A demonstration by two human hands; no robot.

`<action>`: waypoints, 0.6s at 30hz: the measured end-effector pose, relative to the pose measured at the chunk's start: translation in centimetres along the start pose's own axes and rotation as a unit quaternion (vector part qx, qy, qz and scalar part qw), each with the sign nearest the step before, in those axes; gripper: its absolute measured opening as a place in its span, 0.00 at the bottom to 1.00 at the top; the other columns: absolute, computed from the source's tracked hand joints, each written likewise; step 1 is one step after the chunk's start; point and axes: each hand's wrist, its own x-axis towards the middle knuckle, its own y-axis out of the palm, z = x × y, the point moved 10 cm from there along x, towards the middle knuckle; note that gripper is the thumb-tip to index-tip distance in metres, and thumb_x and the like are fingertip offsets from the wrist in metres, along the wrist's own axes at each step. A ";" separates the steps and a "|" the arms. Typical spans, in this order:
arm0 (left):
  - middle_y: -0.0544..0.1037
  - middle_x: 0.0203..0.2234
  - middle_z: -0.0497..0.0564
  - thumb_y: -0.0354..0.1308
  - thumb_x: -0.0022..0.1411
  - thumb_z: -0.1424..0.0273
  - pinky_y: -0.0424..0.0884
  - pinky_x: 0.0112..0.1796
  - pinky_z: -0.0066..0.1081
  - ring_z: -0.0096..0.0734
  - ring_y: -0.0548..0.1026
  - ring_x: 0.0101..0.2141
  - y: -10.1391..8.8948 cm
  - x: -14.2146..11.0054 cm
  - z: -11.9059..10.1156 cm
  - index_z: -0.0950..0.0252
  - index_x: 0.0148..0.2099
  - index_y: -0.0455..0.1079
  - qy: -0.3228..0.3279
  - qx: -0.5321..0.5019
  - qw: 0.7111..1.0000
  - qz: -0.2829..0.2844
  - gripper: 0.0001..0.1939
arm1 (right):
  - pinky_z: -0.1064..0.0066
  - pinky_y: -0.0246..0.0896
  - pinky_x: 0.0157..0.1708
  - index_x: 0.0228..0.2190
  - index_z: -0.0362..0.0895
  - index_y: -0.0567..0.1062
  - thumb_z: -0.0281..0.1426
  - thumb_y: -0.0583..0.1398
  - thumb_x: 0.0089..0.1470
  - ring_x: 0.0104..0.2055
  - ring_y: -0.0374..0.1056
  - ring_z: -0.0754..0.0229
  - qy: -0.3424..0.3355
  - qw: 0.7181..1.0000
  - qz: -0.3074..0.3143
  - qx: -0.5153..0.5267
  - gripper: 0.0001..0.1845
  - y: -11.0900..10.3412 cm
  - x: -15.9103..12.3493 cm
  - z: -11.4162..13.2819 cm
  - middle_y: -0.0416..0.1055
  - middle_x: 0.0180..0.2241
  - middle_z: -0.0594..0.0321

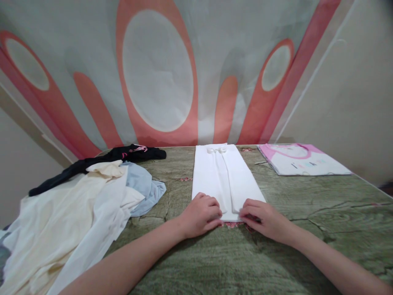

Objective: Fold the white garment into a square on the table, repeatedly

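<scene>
The wood-patterned worktop point(196, 262) spreads beneath the left grip point(202, 215) and right grip point(266, 219). Left of the left grip lies a loose clothes pile point(70, 213). Ahead, between both, is the folded white garment point(241, 178); fingers bend at its near corners, but I cannot tell whether they pinch cloth. Beyond the right grip: a pink-and-white shirt point(302, 159).

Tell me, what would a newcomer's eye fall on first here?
Probably the big coral-ringed oval on the backdrop behind the table. Next, the bright white folded garment mid-table, with the left hand and right hand at its near corners. Either side contrasts: a rumpled clothes heap at left, a flat pink-and-white garment at right.
</scene>
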 end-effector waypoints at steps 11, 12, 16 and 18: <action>0.74 0.38 0.51 0.48 0.63 0.69 0.58 0.44 0.33 0.29 0.70 0.38 0.1 -0.1 -0.7 0.64 0.37 0.69 0.041 0.075 0.996 -0.015 0.09 | 0.70 0.57 0.32 0.31 0.43 0.72 0.27 0.53 0.56 0.33 0.64 0.61 -0.043 0.997 -0.017 -0.058 0.08 0.1 -0.4 0.5 0.68 0.29 0.59; 0.74 0.38 0.51 0.48 0.63 0.69 0.59 0.44 0.33 0.29 0.70 0.38 0.1 -0.1 -0.8 0.64 0.37 0.68 0.049 0.080 0.995 -0.018 0.09 | 0.70 0.56 0.33 0.31 0.43 0.72 0.27 0.53 0.57 0.33 0.64 0.62 -0.050 0.997 -0.012 -0.066 0.08 0.2 -0.4 0.6 0.68 0.29 0.60; 0.74 0.38 0.51 0.48 0.63 0.70 0.60 0.44 0.33 0.29 0.70 0.38 0.6 -0.2 -1.1 0.64 0.37 0.68 0.076 0.102 0.992 -0.018 0.08 | 0.69 0.55 0.34 0.32 0.44 0.72 0.27 0.52 0.58 0.32 0.64 0.62 -0.069 0.994 0.004 -0.079 0.09 0.4 -0.4 1.2 0.69 0.29 0.60; 0.74 0.37 0.51 0.48 0.63 0.70 0.60 0.43 0.32 0.30 0.70 0.39 0.9 -0.2 -1.2 0.64 0.36 0.68 0.086 0.107 0.990 -0.010 0.08 | 0.69 0.55 0.35 0.32 0.44 0.72 0.27 0.52 0.58 0.32 0.64 0.63 -0.067 0.995 0.009 -0.071 0.09 0.2 -0.4 1.4 0.69 0.29 0.61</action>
